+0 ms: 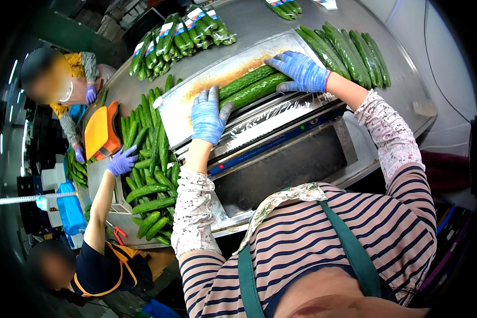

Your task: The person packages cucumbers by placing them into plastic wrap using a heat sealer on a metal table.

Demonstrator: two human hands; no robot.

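Two dark green cucumbers (250, 89) lie side by side on a film wrapping machine (278, 135), along its stained metal plate (230, 65). My left hand (208, 115), in a blue knit glove with grey fingertips, holds their left ends, thumb on the near side. Around their right ends is my right hand (300, 71), gloved the same way, with its fingers over the far side and thumb at the near side. Crumpled clear film (268, 125) lies along the slot in front of the cucumbers. Whether film covers this pair is hard to tell.
Several cucumbers (342, 53) lie in a row on the steel table (407, 85) at right. Labelled, bagged cucumbers (179, 37) are piled at the back. Loose cucumbers (155, 159) are heaped at left, beside an orange scale (101, 129). A co-worker's purple-gloved hand (121, 161) touches that heap.
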